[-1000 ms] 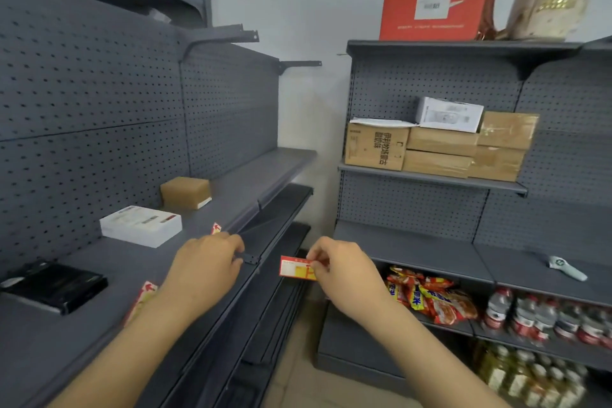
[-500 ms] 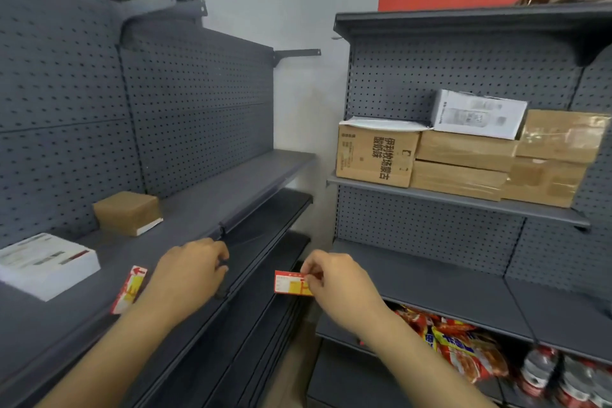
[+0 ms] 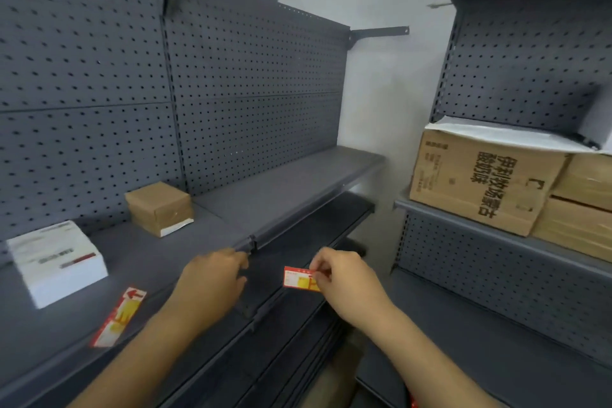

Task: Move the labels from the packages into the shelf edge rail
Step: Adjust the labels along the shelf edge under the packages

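label [image 3: 300,278] print blurred, right hand [image 3: 344,285] pinching — unreadable

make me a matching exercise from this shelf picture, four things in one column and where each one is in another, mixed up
Things:
1. small red and yellow paper label
2. long red and yellow label strip
3. small brown taped cardboard box
4. large brown printed carton

Places:
A. on the right-hand shelf unit
B. pinched in the right hand
C. lying flat near the left shelf's front edge
D. against the left pegboard, behind the white box

Pairs: 1-B, 2-C, 3-D, 4-A
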Tool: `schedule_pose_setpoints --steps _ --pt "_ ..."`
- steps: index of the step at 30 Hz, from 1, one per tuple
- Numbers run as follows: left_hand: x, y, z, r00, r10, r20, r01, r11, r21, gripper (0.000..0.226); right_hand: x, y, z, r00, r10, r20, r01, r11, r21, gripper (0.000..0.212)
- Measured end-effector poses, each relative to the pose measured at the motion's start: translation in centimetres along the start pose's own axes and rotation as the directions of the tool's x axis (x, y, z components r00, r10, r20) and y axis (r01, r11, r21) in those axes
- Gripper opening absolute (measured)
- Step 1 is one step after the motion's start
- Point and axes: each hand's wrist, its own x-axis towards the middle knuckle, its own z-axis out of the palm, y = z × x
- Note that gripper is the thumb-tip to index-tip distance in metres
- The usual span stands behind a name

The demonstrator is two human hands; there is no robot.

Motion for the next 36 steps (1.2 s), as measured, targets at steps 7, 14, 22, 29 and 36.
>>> schedule_pose_setpoints --steps 7,14,22,29,36 --pt "4.5 -2.2 3.1 0.986 -0.168 0.007 0.167 0.981 0.101 0.02 7.5 1.7 2.5 0.986 -0.13 0.101 0.126 0.991 0.041 0.008" --pt "5.8 -5.5 5.8 0.915 -0.388 0.113 0.354 0.904 0.24 0.029 14.7 2.0 5.4 0.929 -0.301 0.214 0.288 0.953 0.092 0.01" --pt "7.3 -4.5 8.1 0.847 -0.519 0.114 0.462 0.825 0.326 0.024 20.4 3.0 7.9 0.821 -0.484 0.303 0.452 0.875 0.171 0.009" --pt "8.0 -3.6 9.2 0.842 -0.533 0.086 0.476 0.808 0.348 0.036 22.3 2.8 9.9 0.754 -0.567 0.331 0.53 0.823 0.203 0.007" --pt "7.1 -3.8 9.8 0.901 -0.435 0.011 0.406 0.85 0.336 0.04 23.7 1.7 11.0 0.746 -0.582 0.325 0.544 0.813 0.208 0.006"
